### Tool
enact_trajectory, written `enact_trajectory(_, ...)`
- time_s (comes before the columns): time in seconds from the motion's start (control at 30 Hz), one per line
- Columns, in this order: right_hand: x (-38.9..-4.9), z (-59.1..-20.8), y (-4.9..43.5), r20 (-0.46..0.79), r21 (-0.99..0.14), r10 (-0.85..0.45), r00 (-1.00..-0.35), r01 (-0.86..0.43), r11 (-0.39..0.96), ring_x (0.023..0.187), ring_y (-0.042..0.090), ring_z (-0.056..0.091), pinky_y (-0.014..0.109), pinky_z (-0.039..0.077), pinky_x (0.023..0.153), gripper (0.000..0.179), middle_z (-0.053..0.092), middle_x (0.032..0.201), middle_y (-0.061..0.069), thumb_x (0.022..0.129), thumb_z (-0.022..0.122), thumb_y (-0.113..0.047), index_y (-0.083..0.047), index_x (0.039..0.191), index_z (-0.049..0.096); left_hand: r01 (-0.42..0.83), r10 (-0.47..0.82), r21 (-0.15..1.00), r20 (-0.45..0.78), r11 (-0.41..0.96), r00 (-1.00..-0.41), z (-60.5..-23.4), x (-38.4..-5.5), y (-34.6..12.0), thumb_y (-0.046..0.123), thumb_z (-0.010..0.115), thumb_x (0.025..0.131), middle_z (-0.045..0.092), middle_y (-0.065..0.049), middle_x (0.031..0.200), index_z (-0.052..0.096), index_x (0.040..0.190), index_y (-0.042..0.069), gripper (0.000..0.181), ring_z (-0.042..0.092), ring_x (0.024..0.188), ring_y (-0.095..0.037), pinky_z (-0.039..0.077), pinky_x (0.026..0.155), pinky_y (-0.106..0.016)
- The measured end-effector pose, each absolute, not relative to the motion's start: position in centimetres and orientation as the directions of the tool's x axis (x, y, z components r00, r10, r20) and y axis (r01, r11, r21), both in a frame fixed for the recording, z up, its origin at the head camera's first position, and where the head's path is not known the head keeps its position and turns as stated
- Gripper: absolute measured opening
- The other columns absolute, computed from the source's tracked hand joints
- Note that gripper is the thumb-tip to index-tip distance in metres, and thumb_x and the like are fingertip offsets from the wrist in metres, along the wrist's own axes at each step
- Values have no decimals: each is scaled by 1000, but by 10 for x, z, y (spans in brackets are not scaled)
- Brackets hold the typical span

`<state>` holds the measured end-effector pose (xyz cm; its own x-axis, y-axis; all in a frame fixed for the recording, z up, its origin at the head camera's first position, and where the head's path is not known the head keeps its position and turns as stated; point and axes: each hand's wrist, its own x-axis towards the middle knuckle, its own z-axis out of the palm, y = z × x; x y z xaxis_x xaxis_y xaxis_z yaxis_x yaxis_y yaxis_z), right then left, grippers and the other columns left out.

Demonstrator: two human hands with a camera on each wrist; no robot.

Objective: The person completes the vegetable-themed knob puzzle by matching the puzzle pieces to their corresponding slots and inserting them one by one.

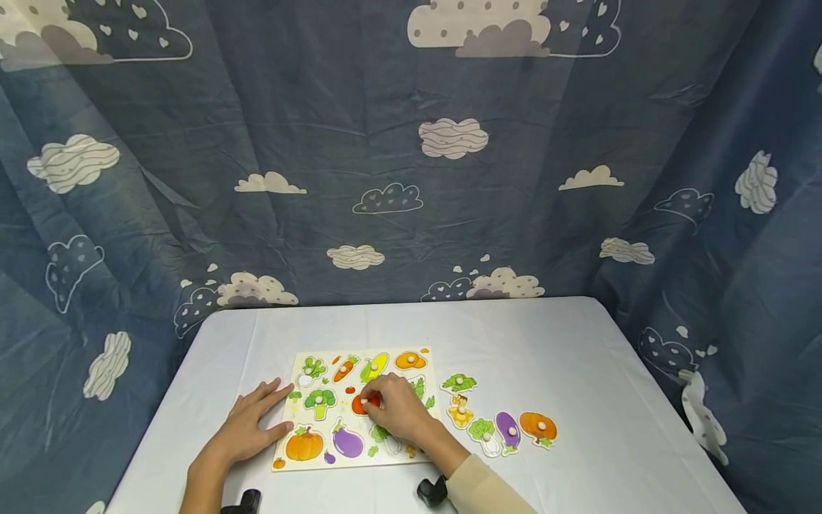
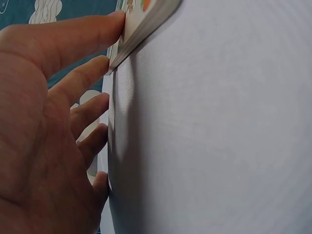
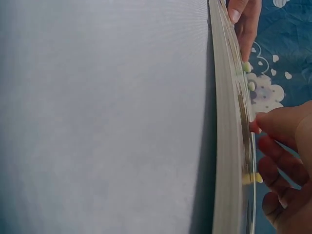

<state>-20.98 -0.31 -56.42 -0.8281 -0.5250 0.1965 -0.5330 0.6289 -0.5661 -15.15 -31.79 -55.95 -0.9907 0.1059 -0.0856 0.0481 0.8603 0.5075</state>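
Note:
A vegetable puzzle board (image 1: pixel 302 460) lies on the white table. My right hand (image 1: pixel 394 407) is over its middle, thumb and fingers pinching the red tomato piece (image 1: pixel 358 405). The right wrist view shows the thumb against a small red knob (image 3: pixel 254 126); whether the piece sits in its slot cannot be told. At the board's left edge rests my left hand (image 1: pixel 253 421), fingers spread, with thumb and index fingertip touching the rim. In the left wrist view that thumb presses the board's corner (image 2: pixel 146 29). Carrot (image 1: pixel 344 369), corn (image 1: pixel 374 367) and broccoli (image 1: pixel 320 403) pieces show on the board.
Right of the board lie loose knobbed pieces: a green one (image 1: pixel 459 383), a yellow one (image 1: pixel 459 412), a leafy white-stalked one (image 1: pixel 484 434), an eggplant (image 1: pixel 507 430) and a pumpkin (image 1: pixel 538 427). A cloud-print curtain (image 1: pixel 385 235) hangs behind the table (image 1: pixel 610 400).

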Motion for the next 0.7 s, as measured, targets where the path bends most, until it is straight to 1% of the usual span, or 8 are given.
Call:
enact_trajectory(0.1, -209, -562, 0, 195, -577, -520, -831, -526, 625, 89, 5, 56, 22, 51, 81, 12, 72, 102, -8, 95, 75, -25, -19, 105, 78, 46, 107, 505, -93, 862, -990, -559, -151, -317, 52, 75, 86, 38, -17, 165, 53, 152, 21, 75, 25, 154, -48, 9, 123, -73)
enact_trajectory(0.2, -209, -558, 5, 221, -565, -524, -823, -546, 619, 92, 7, 59, 25, 53, 85, 12, 73, 103, -7, 95, 75, -24, -19, 106, 78, 46, 112, 512, -98, 857, -989, -557, -151, -316, 50, 75, 87, 38, -17, 165, 53, 152, 20, 75, 25, 154, -49, 9, 123, -73)
enact_trajectory(0.43, -211, -547, 23, 268, -548, -527, -806, -578, 605, 94, 13, 66, 27, 56, 86, 14, 75, 103, -5, 94, 74, -19, -17, 107, 78, 50, 125, 500, -117, 864, -985, -556, -152, -315, 50, 74, 87, 38, -19, 164, 53, 152, 20, 75, 26, 153, -49, 11, 123, -74)
enact_trajectory(0.6, -213, -541, 36, 286, -533, -518, -807, -582, 613, 94, 13, 65, 26, 56, 84, 13, 75, 102, -6, 93, 75, -17, -17, 105, 79, 53, 130, 502, -119, 863, -984, -558, -152, -316, 51, 74, 87, 38, -19, 164, 53, 152, 20, 75, 26, 153, -50, 12, 122, -75)
enact_trajectory(0.7, -214, -536, 45, 288, -523, -515, -808, -583, 622, 95, 14, 65, 30, 55, 87, 12, 74, 100, -6, 94, 76, -17, -16, 105, 79, 60, 132, 506, -108, 860, -985, -559, -151, -316, 51, 75, 87, 39, -19, 164, 53, 152, 20, 75, 26, 152, -51, 13, 121, -76)
